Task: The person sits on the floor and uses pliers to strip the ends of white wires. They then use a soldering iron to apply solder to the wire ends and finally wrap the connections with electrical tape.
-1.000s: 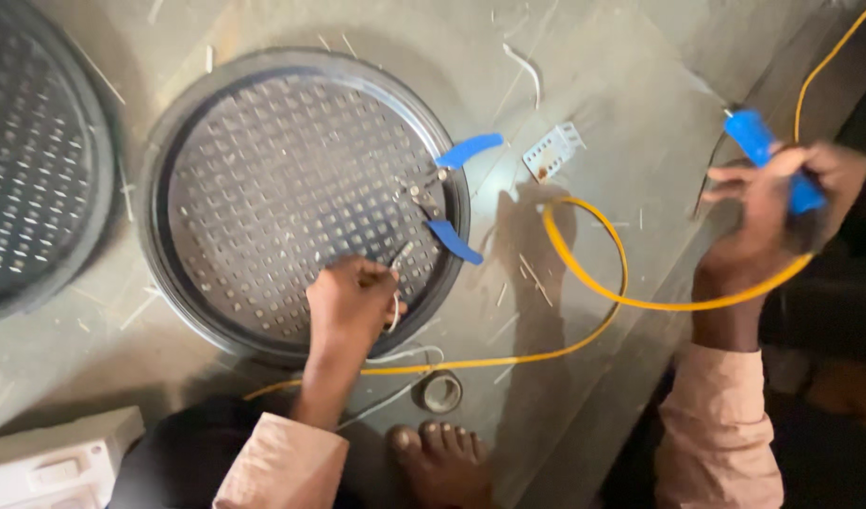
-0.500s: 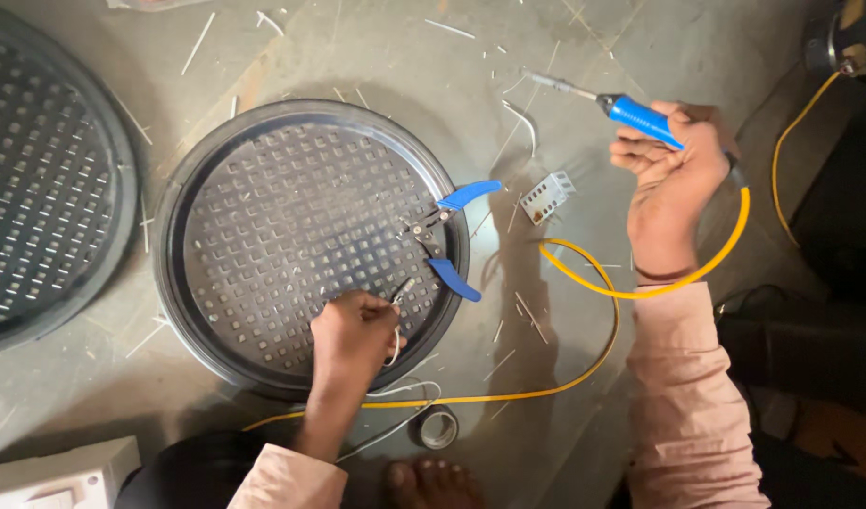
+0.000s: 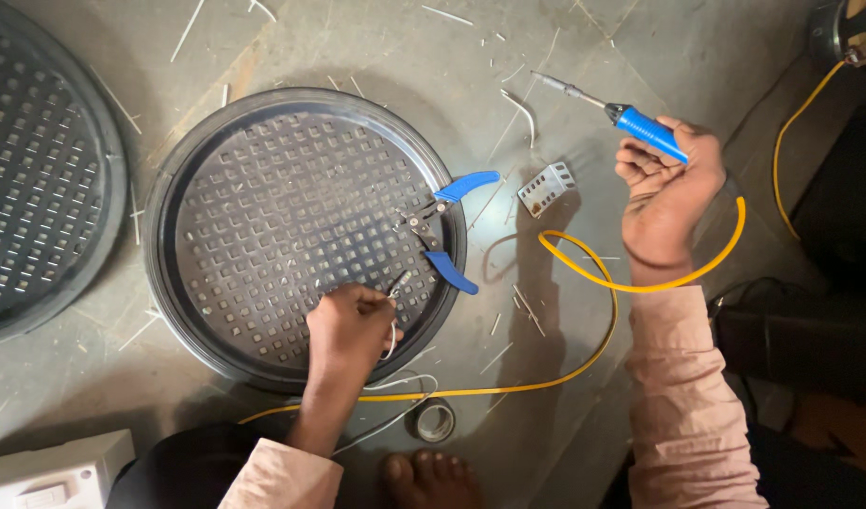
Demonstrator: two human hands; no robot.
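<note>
While the left hand [image 3: 350, 325] pinches a thin wire end [image 3: 398, 283] against the perforated mesh of the round grille [image 3: 291, 236], the right hand [image 3: 667, 193] holds the blue-handled soldering iron [image 3: 640, 127] well apart from it, tip pointing up and left over the bare floor [image 3: 376, 47]. The left fingers are closed narrowly on the wire; the right hand wraps the iron's handle loosely, palm partly open. To do this step well, judged from the layout: keep the wire end pressed flat and motionless on the mesh, bring the iron tip in from the right over the rim, and route the yellow cord [image 3: 584, 283] so that it does not drag across the pliers [image 3: 442, 231] lying on the grille's right edge. Keep the left fingertips back from the joint, since heat is likely to travel along the wire. Count, left to right: one white box [image 3: 46, 476] at the lower left corner; two round grilles, the second [image 3: 37, 170] partly cut off at the left; one pair of blue-handled pliers; one tape roll [image 3: 435, 420] by the bare foot [image 3: 431, 476]; one small perforated metal bracket [image 3: 546, 187]; one soldering iron; one yellow cord loop.
</note>
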